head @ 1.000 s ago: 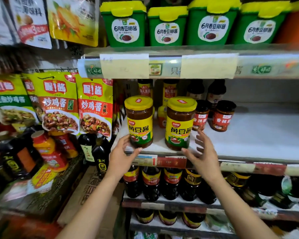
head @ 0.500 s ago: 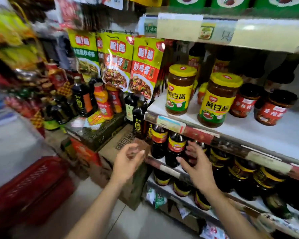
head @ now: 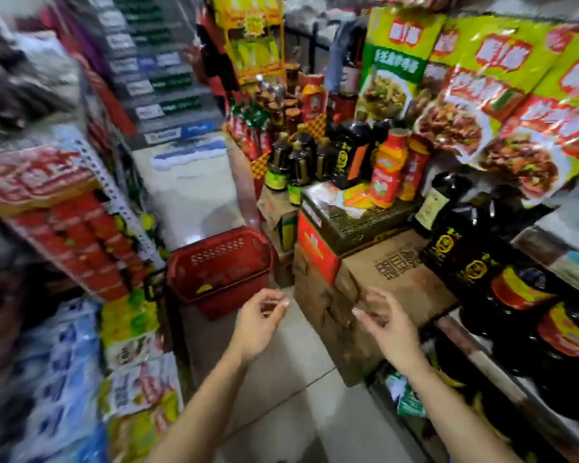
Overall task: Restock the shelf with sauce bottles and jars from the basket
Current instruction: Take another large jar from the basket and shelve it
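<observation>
Fingers (head: 276, 304) of the left hand (head: 256, 329) are loosely curled and apart, holding nothing; the right hand (head: 390, 330) looks the same, the two palms facing each other above the floor. Just beyond the left hand the red basket (head: 214, 259) sits on the floor (something yellow shows inside, the rest is blurred). Right of the basket stands a cardboard box (head: 398, 272), and further right dark sauce bottles (head: 465, 252) crowd the shelf (head: 488, 365)
</observation>
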{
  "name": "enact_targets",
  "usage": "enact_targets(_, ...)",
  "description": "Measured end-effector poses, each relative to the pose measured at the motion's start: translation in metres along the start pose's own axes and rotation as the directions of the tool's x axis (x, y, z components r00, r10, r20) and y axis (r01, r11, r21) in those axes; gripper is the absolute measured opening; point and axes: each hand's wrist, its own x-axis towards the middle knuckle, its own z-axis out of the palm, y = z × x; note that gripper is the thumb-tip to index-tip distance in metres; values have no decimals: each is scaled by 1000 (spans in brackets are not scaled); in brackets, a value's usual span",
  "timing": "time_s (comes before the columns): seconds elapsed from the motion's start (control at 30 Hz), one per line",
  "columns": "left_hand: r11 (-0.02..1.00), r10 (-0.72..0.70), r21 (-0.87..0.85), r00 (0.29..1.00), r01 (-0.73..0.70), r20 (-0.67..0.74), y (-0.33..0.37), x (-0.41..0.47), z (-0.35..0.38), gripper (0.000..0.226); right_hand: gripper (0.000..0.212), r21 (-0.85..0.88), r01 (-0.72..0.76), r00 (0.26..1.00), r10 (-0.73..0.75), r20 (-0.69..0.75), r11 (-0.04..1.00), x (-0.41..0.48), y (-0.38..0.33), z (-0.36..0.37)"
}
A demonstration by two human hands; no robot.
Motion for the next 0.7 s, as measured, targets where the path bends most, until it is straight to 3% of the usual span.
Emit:
enact_targets(0.23, 988, -132, 45, 968, 145, -213, -58, 12, -96, 17, 40, 33, -7, 984, 1, 179, 999, 37, -21, 109)
enact_targets(0.37, 978, -182, 50, 949, 201, -259, -76, 21, -123, 3, 38, 26, -16, 967, 9, 256, 1000, 57, -26, 145)
enact_targets(0.7, 945, -310, -2, 894, 327, -325, -115, 111, -172, 5, 37, -61, -6, 909, 31, 416, 998, 161, -30, 227)
